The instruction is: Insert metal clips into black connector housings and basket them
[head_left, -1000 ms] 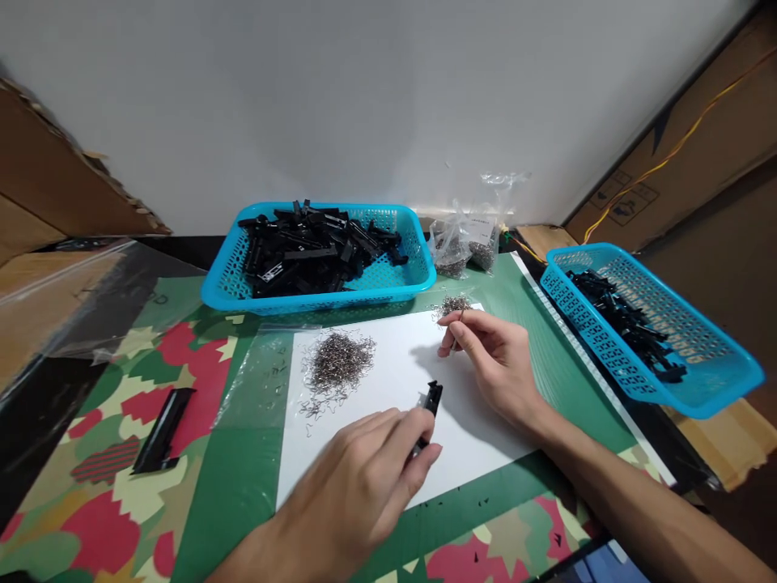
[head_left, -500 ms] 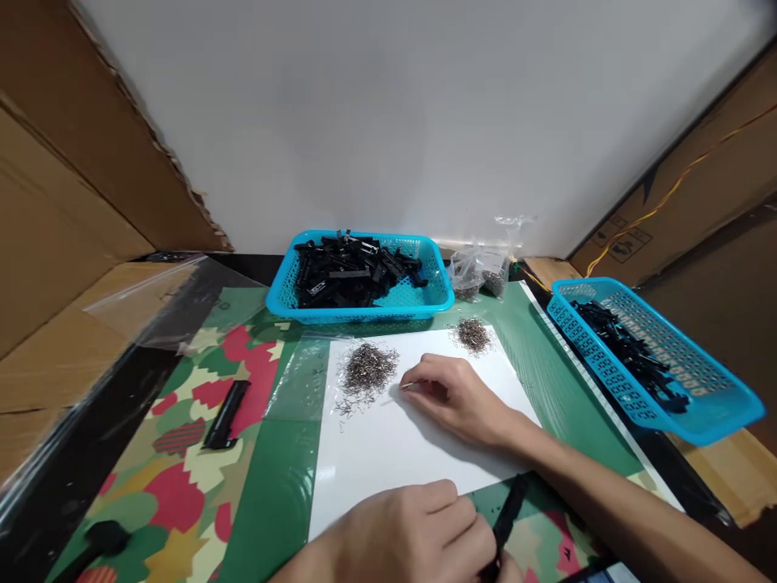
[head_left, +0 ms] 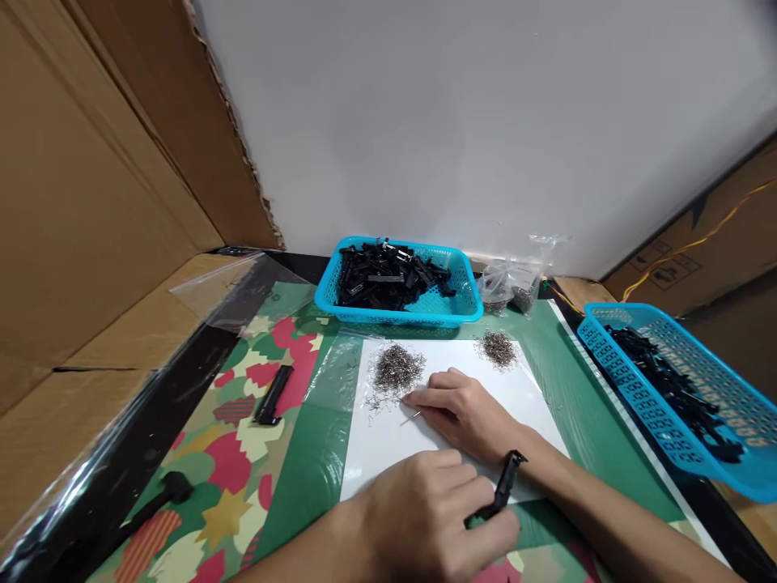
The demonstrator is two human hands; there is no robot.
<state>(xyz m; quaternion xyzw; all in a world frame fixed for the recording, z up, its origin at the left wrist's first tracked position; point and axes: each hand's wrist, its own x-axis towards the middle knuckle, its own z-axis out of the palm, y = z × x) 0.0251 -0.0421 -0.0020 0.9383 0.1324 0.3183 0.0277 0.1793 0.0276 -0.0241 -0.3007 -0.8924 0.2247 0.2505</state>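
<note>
My left hand (head_left: 434, 514), low in the middle of the head view, is closed around a small black plastic part (head_left: 505, 484) whose upper end sticks out to the right. My right hand (head_left: 467, 409) rests over the white sheet (head_left: 376, 453). A thin metal pin or tool (head_left: 410, 418) shows beneath its fingers, and its index fingertip touches the near edge of a pile of tiny metal springs or clips (head_left: 397, 368). Whether the fingertips pinch a single clip is too small to tell. Behind the right hand lies a smaller pile of similar metal pieces (head_left: 498, 349).
A blue basket (head_left: 397, 317) of black parts stands at the back, another blue basket (head_left: 661, 429) at the right. Clear bags (head_left: 510, 283) lie between them. On the patterned mat (head_left: 227, 470) are a loose black part (head_left: 274, 395) and a black tool (head_left: 176, 488).
The whole view has shifted. My right hand has moved nearer the large pile's front edge, its fingers lowered to the sheet. The black part in my left hand is raised and shows more fully.
</note>
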